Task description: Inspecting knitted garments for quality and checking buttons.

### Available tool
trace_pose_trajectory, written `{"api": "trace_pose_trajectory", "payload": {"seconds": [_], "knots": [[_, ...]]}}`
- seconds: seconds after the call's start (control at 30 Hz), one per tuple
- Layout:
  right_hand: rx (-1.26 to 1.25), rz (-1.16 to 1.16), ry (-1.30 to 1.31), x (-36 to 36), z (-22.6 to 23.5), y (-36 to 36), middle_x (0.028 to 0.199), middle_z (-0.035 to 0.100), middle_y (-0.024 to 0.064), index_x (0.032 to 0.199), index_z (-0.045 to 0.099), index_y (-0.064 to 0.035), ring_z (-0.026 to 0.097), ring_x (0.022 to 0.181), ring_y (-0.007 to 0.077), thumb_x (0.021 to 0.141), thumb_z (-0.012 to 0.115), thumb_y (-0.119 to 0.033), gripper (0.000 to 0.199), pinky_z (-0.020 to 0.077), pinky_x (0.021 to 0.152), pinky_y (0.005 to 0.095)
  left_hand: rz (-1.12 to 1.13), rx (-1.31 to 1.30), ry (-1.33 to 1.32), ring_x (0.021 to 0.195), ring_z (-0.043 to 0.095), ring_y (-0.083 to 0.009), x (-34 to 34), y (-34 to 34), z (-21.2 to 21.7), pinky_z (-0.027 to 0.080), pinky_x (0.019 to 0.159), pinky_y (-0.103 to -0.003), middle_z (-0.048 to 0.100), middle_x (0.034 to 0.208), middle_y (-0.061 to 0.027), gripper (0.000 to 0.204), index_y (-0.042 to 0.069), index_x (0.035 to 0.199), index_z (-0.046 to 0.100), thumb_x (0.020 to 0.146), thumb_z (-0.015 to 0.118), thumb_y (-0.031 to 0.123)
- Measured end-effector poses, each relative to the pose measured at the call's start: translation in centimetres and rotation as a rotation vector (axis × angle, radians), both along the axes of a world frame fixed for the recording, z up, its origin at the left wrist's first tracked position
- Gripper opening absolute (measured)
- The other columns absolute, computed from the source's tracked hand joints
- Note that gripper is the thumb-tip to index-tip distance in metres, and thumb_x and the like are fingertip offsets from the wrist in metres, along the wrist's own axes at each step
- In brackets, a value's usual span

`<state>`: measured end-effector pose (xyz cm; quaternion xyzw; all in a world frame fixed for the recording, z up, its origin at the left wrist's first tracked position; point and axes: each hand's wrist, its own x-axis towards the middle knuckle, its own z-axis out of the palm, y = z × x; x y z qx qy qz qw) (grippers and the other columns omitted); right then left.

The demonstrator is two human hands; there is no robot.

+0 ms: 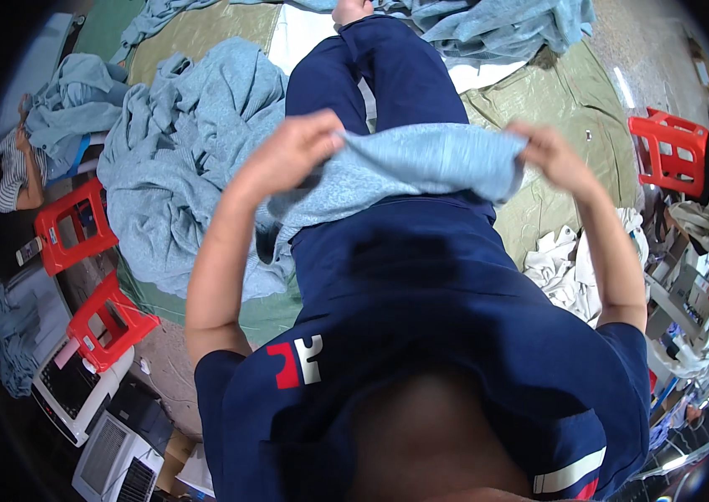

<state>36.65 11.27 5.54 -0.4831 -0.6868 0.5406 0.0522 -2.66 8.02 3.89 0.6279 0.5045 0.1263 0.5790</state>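
A light blue-grey garment (421, 163) is held stretched in front of the body, one edge pinched in the closed left hand (292, 151) and the other in the closed right hand (549, 155). An even pull, judged best, keeps the edge level. More blue-grey garments are heaped (179, 159) on the olive sheet (572, 109) by its left edge, with red stools (74, 226) and white cloth (568, 268) crowding the sides.
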Motion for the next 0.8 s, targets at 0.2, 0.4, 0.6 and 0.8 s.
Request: {"api": "trace_pose_trajectory", "payload": {"seconds": [0.2,0.4,0.6,0.8], "knots": [[0.591,-0.18,0.144,2.1,-5.2,15.6,0.104,0.062,0.0031,0.116,0.058,-0.0009,0.056,0.1,0.0111,0.097,0.054,-0.021,0.028,0.043,0.091,0.0251,0.479,0.414,0.01,0.082,0.055,-0.0162,-2.1,10.6,-3.3,0.044,0.077,-0.029,0.059,0.084,-0.0048,0.024,0.001,0.096,0.059,0.093,0.057,0.024],[0.498,0.136,0.018,-3.5,-11.1,12.6,0.125,0.053,0.0159,0.133,0.049,-0.0077,0.054,0.115,0.0268,0.081,0.073,-0.036,0.064,0.0437,0.099,0.0372,0.254,0.538,0.396,0.125,0.044,-0.0368,-0.1,6.2,-8.6,0.037,0.104,-0.044,0.046,0.132,-0.0234,0.067,-0.001,0.132,0.045,0.081,0.069,0.036],[0.349,-0.3,-0.087,-3.3,-16.9,9.1,0.101,0.063,0.0202,0.115,0.057,-0.0017,0.061,0.096,0.0356,0.085,0.064,-0.025,0.039,0.0467,0.087,0.038,0.414,0.734,0.607,0.127,0.035,-0.0423,1.5,2.1,-9.0,0.033,0.104,-0.05,0.033,0.139,-0.0262,0.074,0.0,0.138,0.034,0.077,0.07,0.021],[-0.034,-0.115,0.353,-1.7,-11.9,13.6,0.083,0.066,0.0047,0.096,0.068,-0.0047,0.06,0.08,0.0132,0.089,0.053,-0.029,0.029,0.0466,0.076,0.0294,0.544,0.847,0.674,0.121,0.037,-0.046,0.6,-0.1,-7.8,0.033,0.104,-0.051,0.031,0.134,-0.0292,0.068,-0.006,0.134,0.034,0.076,0.067,0.006]]}}
